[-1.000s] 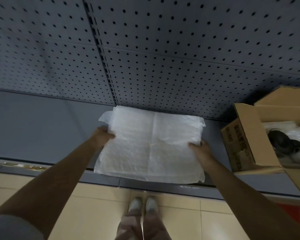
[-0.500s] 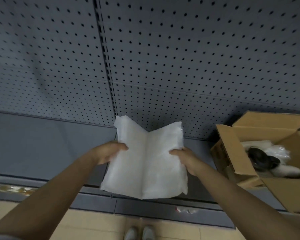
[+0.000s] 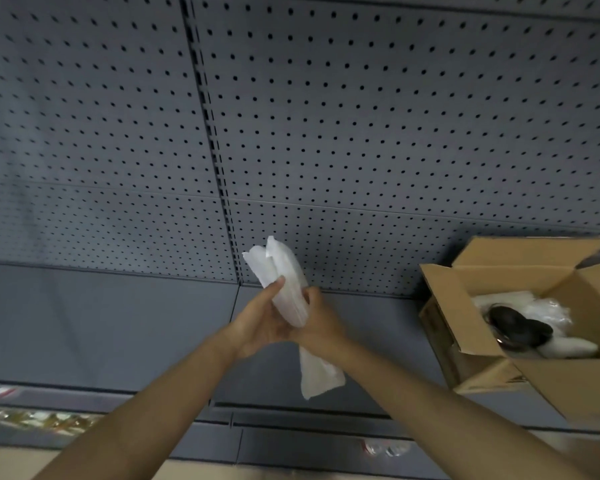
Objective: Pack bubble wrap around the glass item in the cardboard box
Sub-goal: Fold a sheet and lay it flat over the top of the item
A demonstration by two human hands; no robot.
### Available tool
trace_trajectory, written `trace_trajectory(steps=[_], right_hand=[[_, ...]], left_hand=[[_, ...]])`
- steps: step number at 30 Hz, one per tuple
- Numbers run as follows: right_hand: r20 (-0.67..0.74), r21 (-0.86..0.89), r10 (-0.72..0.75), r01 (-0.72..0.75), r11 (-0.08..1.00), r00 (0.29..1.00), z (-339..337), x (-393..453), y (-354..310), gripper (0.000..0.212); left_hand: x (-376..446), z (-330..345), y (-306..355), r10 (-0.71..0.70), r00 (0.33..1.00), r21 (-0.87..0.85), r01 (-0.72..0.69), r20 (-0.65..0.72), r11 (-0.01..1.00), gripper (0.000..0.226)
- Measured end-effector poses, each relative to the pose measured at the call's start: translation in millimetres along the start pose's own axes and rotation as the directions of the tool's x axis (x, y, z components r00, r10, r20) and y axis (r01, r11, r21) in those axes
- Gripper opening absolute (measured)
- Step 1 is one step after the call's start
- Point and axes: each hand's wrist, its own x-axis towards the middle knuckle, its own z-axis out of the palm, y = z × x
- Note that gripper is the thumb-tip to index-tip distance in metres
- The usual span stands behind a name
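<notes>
A white bubble wrap sheet [image 3: 284, 282] is folded in half lengthwise and stands almost upright above the grey shelf. My left hand [image 3: 257, 323] and my right hand [image 3: 321, 327] press together around its middle; its lower end hangs below my right wrist. At the right, an open cardboard box [image 3: 471, 327] sits on the shelf. Inside it lies a dark glass item [image 3: 515, 329] with white bubble wrap [image 3: 541, 311] behind and beside it.
A grey pegboard wall [image 3: 361, 133] rises behind the grey shelf [image 3: 101, 317]. The box's flaps stand open toward me and to the back. Below the shelf's front edge a lower shelf holds small packaged goods [image 3: 42, 419]. Beige floor shows at the bottom.
The flat sheet has been folded shut like a book as both hands came together. The view has tilted upward, so my feet have dropped out of sight.
</notes>
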Motion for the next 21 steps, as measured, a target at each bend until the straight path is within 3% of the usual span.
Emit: trace_trajectory(steps=[4, 7, 9, 11, 13, 16, 18, 21], right_hand=[[-0.073, -0.204, -0.111, 0.094, 0.974, 0.991, -14, -8, 13, 0.041], [0.031, -0.444, -0.247, 0.235, 0.865, 0.968, -30, -20, 34, 0.047], [0.158, -0.567, -0.439, 0.446, 0.693, 0.884, -36, -25, 48, 0.059], [0.274, -0.669, -0.633, 0.616, 0.415, 0.724, -36, -23, 65, 0.070], [0.341, -0.666, -0.647, 0.661, 0.346, 0.682, -35, -20, 77, 0.073], [0.384, -0.565, -0.535, 0.650, 0.508, 0.752, -34, -26, 81, 0.060], [0.368, -0.544, -0.296, 0.462, 0.700, 0.881, -38, -36, 85, 0.074], [0.248, -0.386, -0.115, 0.207, 0.899, 0.962, -37, -48, 102, 0.081]], left_hand=[[-9, -16, -2, 0.059, 0.997, -0.174, -0.067, -0.052, 0.983, 0.077], [-20, -37, -1, 0.097, 0.991, -0.275, -0.119, -0.092, 0.954, 0.077], [-26, -46, -4, 0.044, 0.995, -0.215, -0.062, -0.087, 0.975, 0.074], [-30, -49, -11, -0.018, 0.997, -0.108, 0.010, -0.073, 0.994, 0.065], [-31, -48, -17, -0.053, 0.995, 0.021, 0.055, -0.090, 0.998, 0.050], [-28, -50, -27, -0.082, 0.977, 0.129, 0.109, -0.196, 0.986, 0.057], [-28, -54, -32, -0.083, 0.971, 0.126, 0.114, -0.226, 0.985, 0.048], [-31, -64, -34, -0.085, 0.963, 0.114, 0.117, -0.254, 0.987, 0.046]])
